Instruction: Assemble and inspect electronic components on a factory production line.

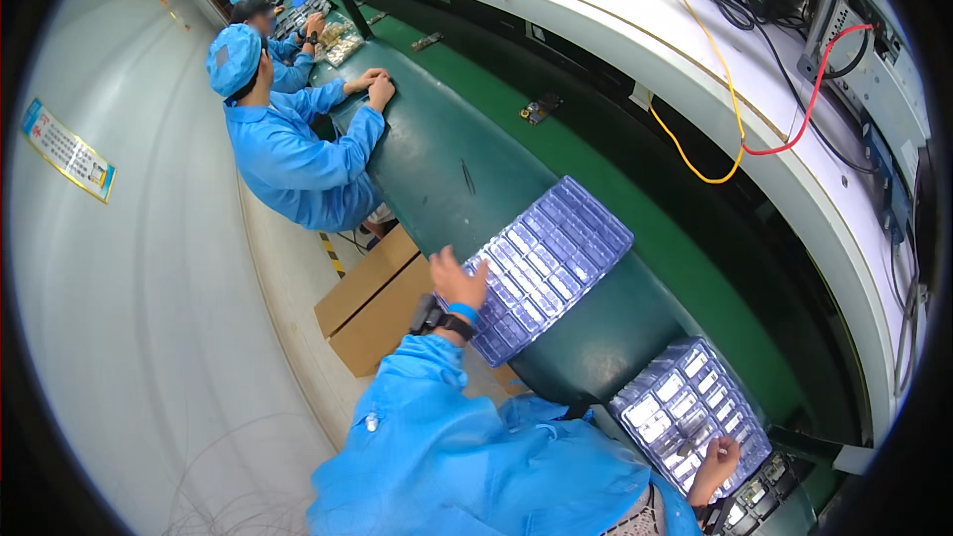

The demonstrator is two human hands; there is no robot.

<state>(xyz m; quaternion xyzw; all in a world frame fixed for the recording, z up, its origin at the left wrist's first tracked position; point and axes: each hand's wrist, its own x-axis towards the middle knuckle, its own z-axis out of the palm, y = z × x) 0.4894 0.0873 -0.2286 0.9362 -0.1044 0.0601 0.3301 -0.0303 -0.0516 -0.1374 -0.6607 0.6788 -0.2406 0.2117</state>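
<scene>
My left hand (459, 279) is at the near left edge of a translucent blue-purple compartment tray (564, 260). Its fingers are spread, and the thumb overlaps the tray's edge; whether it touches is unclear. A second tray (707, 365) of the same kind lies to my right, with pale, shiny pieces in its compartments. Over that tray's near right part, my right hand (715, 470) has its fingertips pinched together. What they hold, if anything, is too small to make out. A small dark piece (685, 448) shows on the tray beside this hand.
Both trays rest on a green bench (447, 154); dark tweezers (467, 177) lie farther along it. Co-workers in blue (298, 154) sit at far left. A cardboard box (382, 303) stands below. Circuit boards (764, 491) lie at lower right. A white shelf (596, 10) holds cables and equipment.
</scene>
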